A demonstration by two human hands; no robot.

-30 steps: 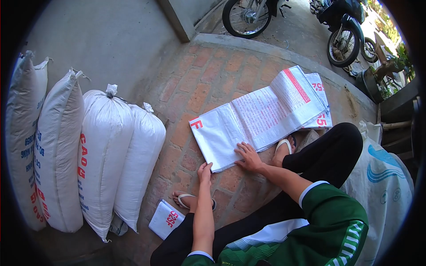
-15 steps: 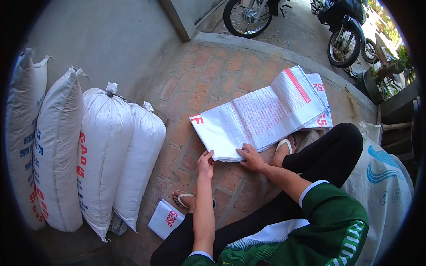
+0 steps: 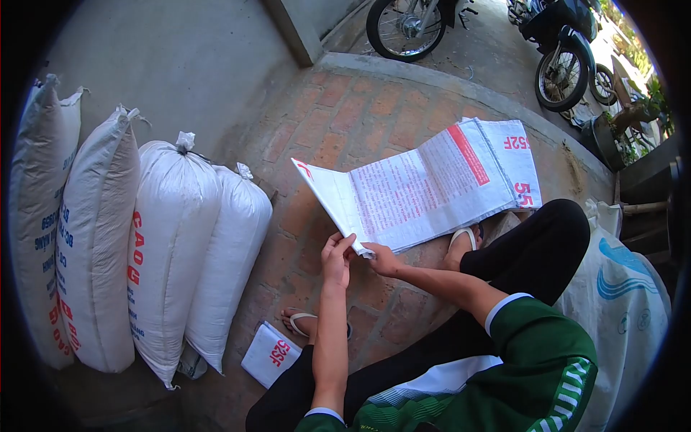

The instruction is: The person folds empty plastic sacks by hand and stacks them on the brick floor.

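A white woven sack printed in red lies flat across the brick floor before me, its left end lifted and folded over. My left hand pinches the near corner of that fold. Close beside it, my right hand grips the same edge, fingers closed on the rolled material. Under the sack's far right end lie more flat printed sacks. By my left foot rests a small folded sack marked "52SF".
Several full white sacks stand against the wall on the left. A large white bag is at my right side. Motorbike wheels show beyond the concrete ledge, with a plant pot at the right.
The sack's left end has been raised and folded over to the right. My right hand has moved left, close to my left hand, which has risen slightly.
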